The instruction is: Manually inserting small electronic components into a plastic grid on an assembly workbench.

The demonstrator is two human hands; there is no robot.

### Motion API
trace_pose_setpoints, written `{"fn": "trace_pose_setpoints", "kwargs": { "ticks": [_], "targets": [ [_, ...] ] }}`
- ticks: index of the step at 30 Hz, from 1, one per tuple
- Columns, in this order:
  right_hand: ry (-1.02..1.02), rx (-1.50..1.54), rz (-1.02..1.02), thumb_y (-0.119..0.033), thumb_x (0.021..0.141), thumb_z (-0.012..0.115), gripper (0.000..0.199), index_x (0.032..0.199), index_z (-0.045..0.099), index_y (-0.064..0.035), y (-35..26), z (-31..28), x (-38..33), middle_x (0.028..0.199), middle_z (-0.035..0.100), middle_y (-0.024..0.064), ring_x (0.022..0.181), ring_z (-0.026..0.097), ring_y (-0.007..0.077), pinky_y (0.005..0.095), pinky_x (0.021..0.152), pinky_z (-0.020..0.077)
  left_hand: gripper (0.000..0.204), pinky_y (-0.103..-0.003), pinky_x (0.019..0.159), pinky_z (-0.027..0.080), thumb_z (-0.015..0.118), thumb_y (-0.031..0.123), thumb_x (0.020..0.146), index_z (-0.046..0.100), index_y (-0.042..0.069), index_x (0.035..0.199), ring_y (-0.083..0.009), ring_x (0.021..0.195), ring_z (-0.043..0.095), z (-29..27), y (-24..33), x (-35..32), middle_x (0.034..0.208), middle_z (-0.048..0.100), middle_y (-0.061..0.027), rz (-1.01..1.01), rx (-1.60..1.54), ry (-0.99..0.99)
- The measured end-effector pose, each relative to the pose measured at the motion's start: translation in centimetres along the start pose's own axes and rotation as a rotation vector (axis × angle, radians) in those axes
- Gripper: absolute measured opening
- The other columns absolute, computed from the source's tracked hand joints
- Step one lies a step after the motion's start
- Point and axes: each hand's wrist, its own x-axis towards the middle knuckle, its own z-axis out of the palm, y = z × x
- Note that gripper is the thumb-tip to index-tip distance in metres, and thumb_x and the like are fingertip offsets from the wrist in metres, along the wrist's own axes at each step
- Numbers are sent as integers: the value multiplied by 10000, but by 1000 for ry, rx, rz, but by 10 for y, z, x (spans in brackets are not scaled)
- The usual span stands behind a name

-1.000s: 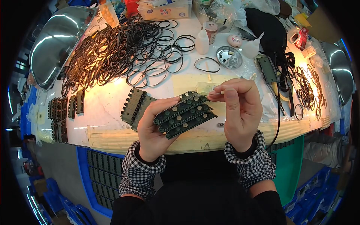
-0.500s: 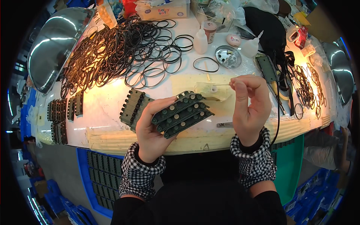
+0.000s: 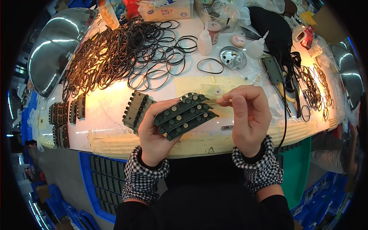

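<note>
My left hand (image 3: 151,126) is closed around a stack of dark green toy tank track pieces (image 3: 183,117), tilted up to the right, with rows of small round wheels facing up. A thin stick (image 3: 221,101) is pinched between the thumb and fingers of my right hand (image 3: 251,115). It points left, near the upper right end of the stack; whether it touches cannot be told. Just beyond lies a small clear sheet with a whitish round spot (image 3: 218,91). More green track pieces (image 3: 134,111) lie on the table by my left hand.
A big tangle of black rubber bands (image 3: 115,53) covers the back left. White squeeze bottles (image 3: 205,43) and a round metal dish (image 3: 233,57) stand at the back. Green pieces (image 3: 59,113) sit at far left. A blue crate (image 3: 85,172) is below the padded table edge (image 3: 115,143).
My right hand has moved down and left with the stick, from over the whitish spot to the end of the stack. My left hand has barely shifted.
</note>
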Motion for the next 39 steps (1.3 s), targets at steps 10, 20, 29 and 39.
{"fn": "trace_pose_setpoints", "kwargs": {
  "ticks": [10,20,29,39],
  "targets": [
    [-35,82,67,-81,967,578,117,921,560,25,7,7,-3,829,626,62,744,664,116,220,659,530,508,-327,951,484,762,-42,732,545,-23,1190,-216,1093,589,0,2,1,1185,600,-147,6,23,-15],
    [85,134,97,-43,945,595,79,910,569,23,1,6,0,834,616,73,730,644,122,229,670,522,509,-325,956,486,760,-50,732,539,-24,1189,-213,1100,590,-1,0,1,1196,594,-151,27,4,-17],
    [-39,-755,-391,7,833,678,82,851,602,-19,10,-15,16,802,613,92,691,579,242,310,617,463,507,-326,953,494,741,-70,741,523,-21,1196,-208,1101,596,-1,-3,0,1212,591,-161,20,-21,-9],
    [-53,70,165,-68,976,547,109,926,531,27,-3,-2,-8,807,647,77,760,683,126,223,679,535,511,-319,948,499,740,-70,744,519,-25,1202,-200,1090,600,-1,-2,0,1203,589,-147,15,-19,-1]
  ]
}}
